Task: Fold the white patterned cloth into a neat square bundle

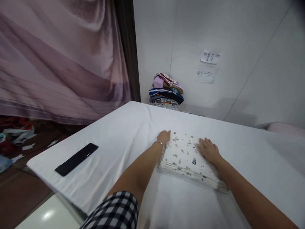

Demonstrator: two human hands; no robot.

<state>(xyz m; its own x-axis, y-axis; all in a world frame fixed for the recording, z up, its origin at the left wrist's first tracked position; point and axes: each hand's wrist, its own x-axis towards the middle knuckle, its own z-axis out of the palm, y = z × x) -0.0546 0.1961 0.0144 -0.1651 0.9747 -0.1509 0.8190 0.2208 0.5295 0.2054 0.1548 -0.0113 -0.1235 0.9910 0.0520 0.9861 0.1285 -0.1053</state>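
A folded white cloth with small dark prints (pixel 185 156) lies flat on the white-covered table (pixel 118 135). My left hand (pixel 164 137) rests at the cloth's far left corner, fingers curled against its edge; a thin bracelet circles the wrist. My right hand (pixel 208 150) lies palm down on the cloth's right part, fingers spread flat on top. Neither hand lifts the cloth.
A black flat remote-like bar (pixel 76 159) lies near the table's left edge. A pile of folded clothes (pixel 166 90) stands at the far corner against the white wall. A mauve curtain (pixel 55 57) hangs at left, with clutter on the floor (pixel 10 132) below it.
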